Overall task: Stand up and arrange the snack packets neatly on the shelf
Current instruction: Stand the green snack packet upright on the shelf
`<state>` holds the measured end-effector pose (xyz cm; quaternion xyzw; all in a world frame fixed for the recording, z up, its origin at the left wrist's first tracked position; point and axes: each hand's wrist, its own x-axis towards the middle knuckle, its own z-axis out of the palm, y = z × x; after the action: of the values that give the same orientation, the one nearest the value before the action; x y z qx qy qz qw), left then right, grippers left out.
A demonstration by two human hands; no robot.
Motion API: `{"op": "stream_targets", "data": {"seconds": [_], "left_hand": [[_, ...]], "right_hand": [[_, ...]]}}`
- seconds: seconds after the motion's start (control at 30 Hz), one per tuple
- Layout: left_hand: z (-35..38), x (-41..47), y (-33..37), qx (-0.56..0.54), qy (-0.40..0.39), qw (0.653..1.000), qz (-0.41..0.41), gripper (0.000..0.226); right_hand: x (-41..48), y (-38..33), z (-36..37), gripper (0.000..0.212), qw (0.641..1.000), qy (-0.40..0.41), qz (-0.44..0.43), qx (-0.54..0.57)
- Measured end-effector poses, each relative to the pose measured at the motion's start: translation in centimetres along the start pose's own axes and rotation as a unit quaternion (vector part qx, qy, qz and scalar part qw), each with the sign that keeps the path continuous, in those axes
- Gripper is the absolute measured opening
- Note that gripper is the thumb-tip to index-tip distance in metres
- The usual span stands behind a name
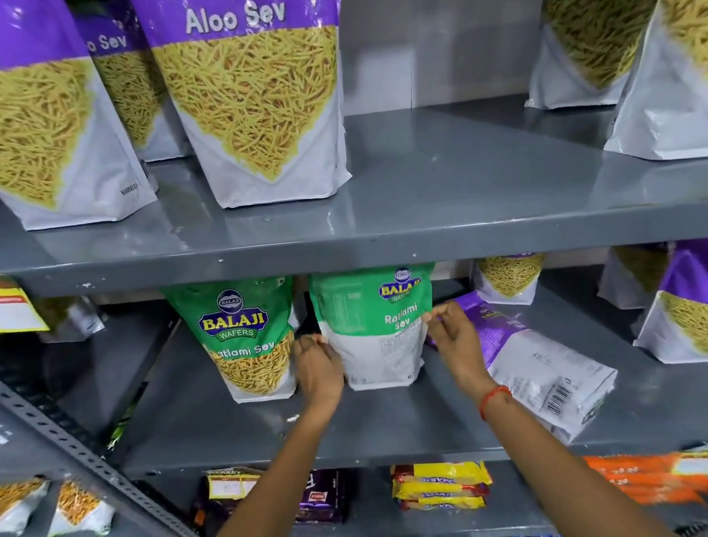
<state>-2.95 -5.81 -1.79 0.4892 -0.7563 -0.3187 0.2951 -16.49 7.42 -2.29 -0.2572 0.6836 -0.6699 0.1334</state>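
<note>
Nearest to us, our two forearms reach up from below onto the middle shelf (229, 432); our left hand (317, 371) and our right hand (455, 338) meet on either side of one green Ratlami Sev packet (377, 332), which stands upright with its printed back toward us; each grip is pinched on a side edge of that packet — left fingers on its left seam, right fingertips (434, 313) on its right seam at about mid-height. We judge the step in hand to be the squaring-up of this packet, just beside the other green packet (252, 341) that stands face-out to its left; the next move calls for turning or nudging it flush with that neighbour, then letting go without tipping it. Just to the right, touching our right wrist area, a purple packet (530, 358) lies flat on the shelf with its barcode showing — it wants standing up next, we think. Farther back and above, the top shelf (425, 216) carries upright Aloo Sev packets (256, 102) and green ones at far right, with a bare gap between them.
</note>
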Motion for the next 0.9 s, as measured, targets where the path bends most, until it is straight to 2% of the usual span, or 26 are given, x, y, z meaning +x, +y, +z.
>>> {"op": "stream_targets", "data": {"seconds": [0.13, 0.23, 0.3, 0.37, 0.4, 0.47, 0.53, 0.63, 0.77, 0.83, 0.9], "left_hand": [[1.3, 0.1, -0.3, -0.046, -0.023, 0.998, -0.038, 0.020], [1.7, -1.1, -0.4, -0.139, 0.021, 0.989, -0.043, 0.020], [2.8, -3.2, -0.9, -0.212, 0.003, 0.977, -0.027, 0.024], [4.0, -5.5, -1.3, -0.254, -0.073, 0.964, -0.024, 0.043], [4.4, -6.2, -1.3, -0.261, -0.099, 0.960, -0.029, 0.062], [4.8, -6.7, -1.1, -0.250, -0.114, 0.961, -0.022, 0.103], [4.8, -6.6, -0.9, -0.207, -0.102, 0.973, -0.005, 0.118], [4.6, -5.8, -0.5, -0.160, -0.087, 0.983, -0.005, 0.112], [4.8, -4.1, -0.8, -0.160, -0.063, 0.985, 0.003, 0.083], [4.2, -3.2, -1.7, -0.209, -0.093, 0.974, -0.002, 0.071], [3.3, -2.1, -2.8, -0.239, -0.145, 0.960, 0.006, 0.061]], "right_hand": [[0.0, 1.6, -0.2, 0.017, 0.999, -0.015, 0.017, -0.042], [0.3, 1.8, -0.3, 0.010, 0.998, -0.023, 0.026, -0.055], [0.4, 1.7, -0.2, 0.019, 0.996, -0.044, 0.043, -0.070], [0.1, 2.0, 0.0, 0.032, 0.994, -0.066, 0.046, -0.078], [-0.2, 2.1, 0.0, 0.036, 0.993, -0.066, 0.048, -0.080], [-1.0, 2.5, 0.0, 0.039, 0.994, -0.069, 0.049, -0.068], [-1.9, 2.8, 0.1, 0.037, 0.994, -0.084, 0.059, -0.037], [-3.0, 3.4, 0.0, 0.037, 0.989, -0.119, 0.085, -0.001], [-2.5, 2.9, -0.3, 0.036, 0.989, -0.116, 0.096, 0.000], [-1.4, 2.7, -0.4, 0.038, 0.990, -0.104, 0.100, -0.007], [-0.6, 2.2, -0.4, 0.057, 0.986, -0.125, 0.109, -0.017]]}}
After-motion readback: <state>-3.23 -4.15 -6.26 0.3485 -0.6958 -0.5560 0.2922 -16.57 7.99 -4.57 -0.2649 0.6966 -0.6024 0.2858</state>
